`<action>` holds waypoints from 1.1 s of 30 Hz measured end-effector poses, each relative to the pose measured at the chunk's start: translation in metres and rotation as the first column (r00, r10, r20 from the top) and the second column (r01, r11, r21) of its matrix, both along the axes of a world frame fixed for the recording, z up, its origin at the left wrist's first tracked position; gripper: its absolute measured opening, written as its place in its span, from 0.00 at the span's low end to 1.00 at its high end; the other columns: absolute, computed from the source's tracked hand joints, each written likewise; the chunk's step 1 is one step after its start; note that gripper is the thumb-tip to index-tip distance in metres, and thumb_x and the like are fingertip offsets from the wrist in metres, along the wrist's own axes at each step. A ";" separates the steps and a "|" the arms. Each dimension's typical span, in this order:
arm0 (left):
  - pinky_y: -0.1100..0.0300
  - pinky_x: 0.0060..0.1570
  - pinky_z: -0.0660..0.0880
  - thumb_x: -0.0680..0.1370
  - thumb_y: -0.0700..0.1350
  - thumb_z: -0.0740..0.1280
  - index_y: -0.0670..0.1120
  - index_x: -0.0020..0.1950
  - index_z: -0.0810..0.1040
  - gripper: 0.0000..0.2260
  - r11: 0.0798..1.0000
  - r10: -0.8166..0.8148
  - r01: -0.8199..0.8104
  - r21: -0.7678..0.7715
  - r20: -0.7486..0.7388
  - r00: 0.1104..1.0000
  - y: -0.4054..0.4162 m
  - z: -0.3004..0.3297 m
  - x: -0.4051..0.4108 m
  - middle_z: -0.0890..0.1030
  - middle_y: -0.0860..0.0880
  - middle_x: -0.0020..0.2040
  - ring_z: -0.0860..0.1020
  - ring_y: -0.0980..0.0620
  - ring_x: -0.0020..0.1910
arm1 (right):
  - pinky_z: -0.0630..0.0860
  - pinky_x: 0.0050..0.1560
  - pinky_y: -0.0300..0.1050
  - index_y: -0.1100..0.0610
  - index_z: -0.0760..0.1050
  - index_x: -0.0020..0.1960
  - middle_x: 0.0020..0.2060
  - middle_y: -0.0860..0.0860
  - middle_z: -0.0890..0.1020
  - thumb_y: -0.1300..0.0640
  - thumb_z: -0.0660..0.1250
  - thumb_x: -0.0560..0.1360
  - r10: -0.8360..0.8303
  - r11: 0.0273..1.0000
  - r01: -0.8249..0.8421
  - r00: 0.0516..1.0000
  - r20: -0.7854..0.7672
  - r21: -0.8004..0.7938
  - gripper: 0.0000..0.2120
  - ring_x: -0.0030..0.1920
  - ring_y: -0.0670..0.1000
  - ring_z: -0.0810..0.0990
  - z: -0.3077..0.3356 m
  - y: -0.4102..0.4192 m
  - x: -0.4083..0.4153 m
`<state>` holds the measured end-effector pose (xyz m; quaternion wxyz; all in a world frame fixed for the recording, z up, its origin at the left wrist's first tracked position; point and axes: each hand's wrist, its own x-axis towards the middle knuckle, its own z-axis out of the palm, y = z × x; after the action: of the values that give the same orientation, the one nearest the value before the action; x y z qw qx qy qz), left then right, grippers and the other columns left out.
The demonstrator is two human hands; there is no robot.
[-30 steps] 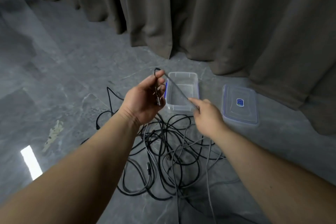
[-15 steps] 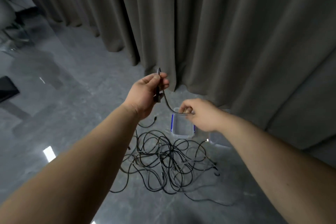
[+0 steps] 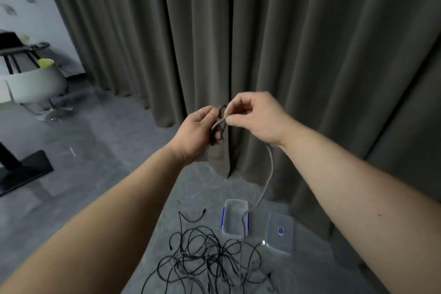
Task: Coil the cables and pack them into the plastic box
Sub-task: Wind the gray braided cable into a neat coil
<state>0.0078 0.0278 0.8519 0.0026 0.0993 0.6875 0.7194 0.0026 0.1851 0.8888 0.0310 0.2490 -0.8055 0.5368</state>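
Two bare arms reach out in front of a big grey curtain (image 3: pixel 286 55). The left hand (image 3: pixel 196 132) is curled around a small loop of a grey cable (image 3: pixel 269 174), and the end of the loop pokes up past its fingers. The right hand (image 3: pixel 256 118) is just beside it, at about 3 o'clock from the left hand, and it pinches the same cable between its thumb and first finger. The two hands are almost touching. From under the right hand the grey cable hangs down in a long soft bend toward 6 o'clock and goes down to the clear plastic box (image 3: pixel 235 218) on the floor (image 3: pixel 95 162). The box is open, has blue clips on its sides, and sits low in the picture at about 6 o'clock from the hands. Its clear lid (image 3: pixel 279 235) lies flat on the floor just beside it, at 3 o'clock from the box. A messy pile of black cables (image 3: pixel 207 260) lies on the floor near the box, at about 7 o'clock from it, and some loops come close to the box's near edge. Far off at 9 o'clock stands a white chair (image 3: pixel 35 83) and a black stand base (image 3: pixel 26 172).
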 end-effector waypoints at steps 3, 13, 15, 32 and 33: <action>0.64 0.23 0.61 0.85 0.43 0.53 0.43 0.39 0.72 0.16 0.995 -0.012 0.009 0.097 0.032 0.999 0.009 0.031 0.016 0.64 0.51 0.23 0.60 0.55 0.23 | 0.72 0.38 0.45 0.54 0.73 0.34 0.30 0.48 0.76 0.57 0.80 0.63 -0.185 0.982 0.181 0.979 -0.090 -0.048 0.14 0.33 0.47 0.73 0.024 0.010 0.001; 0.61 0.27 0.55 0.80 0.44 0.52 0.44 0.41 0.75 0.14 0.958 -0.121 0.109 0.267 0.031 0.992 0.030 0.081 0.060 0.59 0.52 0.25 0.56 0.55 0.22 | 0.70 0.36 0.32 0.53 0.78 0.39 0.31 0.44 0.79 0.65 0.72 0.71 -0.096 0.955 0.059 0.989 -0.113 -0.289 0.08 0.31 0.39 0.75 0.063 0.028 0.026; 0.61 0.27 0.56 0.80 0.45 0.52 0.44 0.40 0.74 0.15 0.934 -0.162 0.148 0.326 0.016 0.987 0.032 0.089 0.062 0.60 0.52 0.24 0.56 0.56 0.22 | 0.72 0.38 0.36 0.54 0.79 0.40 0.33 0.46 0.80 0.63 0.71 0.73 -0.096 0.942 0.065 0.992 -0.080 -0.328 0.06 0.35 0.43 0.76 0.067 0.023 0.029; 0.67 0.37 0.75 0.76 0.42 0.64 0.44 0.52 0.83 0.09 0.933 -0.274 0.262 0.246 0.014 0.962 -0.048 0.128 0.023 0.82 0.51 0.42 0.78 0.59 0.36 | 0.79 0.45 0.46 0.53 0.81 0.47 0.40 0.49 0.84 0.61 0.66 0.77 -0.106 0.912 0.112 0.994 0.038 -0.396 0.06 0.42 0.46 0.82 0.094 -0.040 0.011; 0.66 0.37 0.75 0.77 0.40 0.64 0.43 0.50 0.82 0.08 0.917 -0.266 0.246 0.315 0.021 0.964 -0.048 0.129 0.020 0.82 0.51 0.40 0.79 0.58 0.35 | 0.79 0.45 0.47 0.53 0.82 0.47 0.41 0.50 0.84 0.61 0.67 0.77 -0.129 0.902 0.132 0.991 0.034 -0.412 0.06 0.43 0.47 0.83 0.094 -0.046 0.007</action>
<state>0.0282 -0.0199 0.9809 0.1028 0.1645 0.5469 0.8144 0.0101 0.1391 0.9832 0.1165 0.1807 -0.6887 0.6924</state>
